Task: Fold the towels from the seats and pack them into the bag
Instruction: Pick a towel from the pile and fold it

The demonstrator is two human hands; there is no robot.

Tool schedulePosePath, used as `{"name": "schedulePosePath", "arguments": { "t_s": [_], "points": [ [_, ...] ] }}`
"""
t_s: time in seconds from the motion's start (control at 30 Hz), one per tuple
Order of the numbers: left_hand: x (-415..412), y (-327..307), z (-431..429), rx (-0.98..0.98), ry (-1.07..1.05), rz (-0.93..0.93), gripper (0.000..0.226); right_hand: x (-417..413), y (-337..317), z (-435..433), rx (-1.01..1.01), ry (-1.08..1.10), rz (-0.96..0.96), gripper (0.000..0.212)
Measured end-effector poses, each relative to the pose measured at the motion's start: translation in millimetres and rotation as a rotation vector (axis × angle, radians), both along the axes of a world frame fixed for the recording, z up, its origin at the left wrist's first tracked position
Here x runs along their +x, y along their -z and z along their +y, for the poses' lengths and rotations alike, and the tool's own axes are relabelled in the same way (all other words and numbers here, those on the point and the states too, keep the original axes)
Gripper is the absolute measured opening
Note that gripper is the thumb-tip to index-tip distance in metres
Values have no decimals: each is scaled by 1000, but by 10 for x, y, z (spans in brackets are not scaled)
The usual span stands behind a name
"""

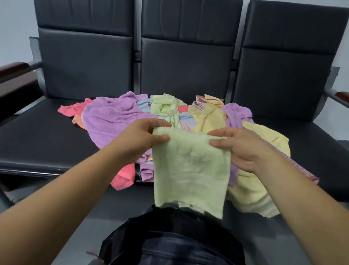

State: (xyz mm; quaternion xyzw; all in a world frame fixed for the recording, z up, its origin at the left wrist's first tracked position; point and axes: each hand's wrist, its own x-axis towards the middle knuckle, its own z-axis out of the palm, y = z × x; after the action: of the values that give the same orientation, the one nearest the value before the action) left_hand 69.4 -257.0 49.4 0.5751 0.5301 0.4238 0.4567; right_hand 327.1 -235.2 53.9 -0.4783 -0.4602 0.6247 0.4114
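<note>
Left hand (145,136) and right hand (237,147) each pinch a top corner of a pale green towel (191,172), hanging above the dark bag (171,250). Bag contents unclear. Loose towel pile (116,116) covers the seats (31,139).

Two bare arms make up all that shows of the person. The left forearm (58,196) and the right forearm (310,207) are uncovered along their whole visible length, broad near the lower edge and narrowing to slim wrists. The left grip (141,138) and the right grip (241,151) are bare as well, with plain fingers, short trimmed nails on the thumbs, and fine creases across the knuckles.
</note>
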Motion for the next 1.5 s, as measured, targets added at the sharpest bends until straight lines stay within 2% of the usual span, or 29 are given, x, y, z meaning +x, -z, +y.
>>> {"name": "schedulePosePath", "arguments": {
  "t_s": [0.07, 0.13, 0.2, 0.27, 0.3, 0.4, 0.47, 0.53, 0.6, 0.67, 0.73, 0.87, 0.97, 1.07, 1.17, 1.2, 1.27, 1.3, 1.37, 1.43, 1.5],
  "points": [
    [9, 12, -5, 121, -37, 236, 20, -7, 28, 7, 106, 46, -229, 11],
    [39, 14, -3, 177, -34, 353, 10, -5, 56, 27, 166, 52, -333, 18],
    [68, 2, 8, 201, -25, 445, 5, -14, 68, 25, 177, 53, -320, 22],
    [63, 8, 32, 187, -18, 457, 5, -33, 55, 21, 158, 85, -227, 14],
    [57, 10, 37, 158, -18, 399, 5, -54, 39, 24, 128, 116, -144, 11],
    [29, 17, 48, 26, -67, 39, 1, -52, -39, 44, -70, 112, 192, 3],
    [34, 3, 56, -28, -150, -146, 4, -24, -81, 19, -154, -24, 343, 17],
    [48, -18, 46, -64, -182, -277, 6, 1, -75, -4, -88, -80, 271, 25],
    [7, -17, 26, -78, -91, -277, 5, 5, -35, -22, 14, -34, 94, 30],
    [-95, 28, 13, -74, 37, -91, 29, 2, 18, -23, 90, 17, -42, 29],
    [-158, 58, 10, -12, 75, 189, 44, 14, 87, 17, 174, 65, -191, 29],
    [-146, 113, 15, 175, -11, 592, 40, -21, 164, 8, 384, 101, -481, 30],
    [-138, 171, 42, 263, -87, 653, 33, -63, 174, -33, 524, 141, -569, 20],
    [-132, 210, 25, 294, -114, 644, 25, -90, 275, -42, 470, 144, -448, 10],
    [-124, 264, -24, 262, -134, 571, 16, -141, 351, -81, 221, 143, -134, 8],
    [-124, 283, -40, 249, -140, 544, 17, -153, 363, -100, 128, 107, -8, 12],
    [-142, 336, -81, 223, -136, 506, 16, -137, 423, -126, 14, -27, 132, 39],
    [-159, 365, -105, 209, -126, 493, 15, -119, 471, -131, 2, -98, 91, 49],
    [-198, 435, -168, 180, -92, 484, 15, -122, 595, -160, 82, -168, -228, 54],
    [-241, 528, -227, 169, -44, 504, 17, -154, 727, -183, 225, -139, -582, 47],
    [-301, 647, -265, 162, -21, 526, 21, -187, 841, -188, 323, -70, -645, 31]
  ]
}}
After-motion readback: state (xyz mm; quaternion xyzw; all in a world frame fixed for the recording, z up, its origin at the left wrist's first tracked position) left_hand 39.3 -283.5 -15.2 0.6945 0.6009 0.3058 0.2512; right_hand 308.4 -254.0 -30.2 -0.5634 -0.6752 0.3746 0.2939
